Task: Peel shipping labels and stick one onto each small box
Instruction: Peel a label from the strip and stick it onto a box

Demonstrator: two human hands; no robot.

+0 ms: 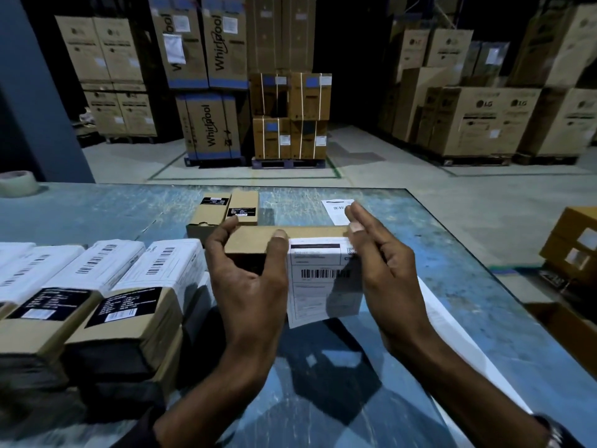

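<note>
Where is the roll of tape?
The roll of tape sits at the table's far left edge, well away from both hands, beyond the labelled boxes.

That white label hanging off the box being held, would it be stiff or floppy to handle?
Probably floppy: the label is thin paper, its lower part hanging unsupported below the box. Likely very light. Its loose edge may crease or catch easily.

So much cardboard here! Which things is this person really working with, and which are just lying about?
In use:
- held box
- shipping label on it
- left hand, right hand
- labelled boxes
- two unlabelled boxes

Lying about:
- tape roll
- appliance cartons
</note>
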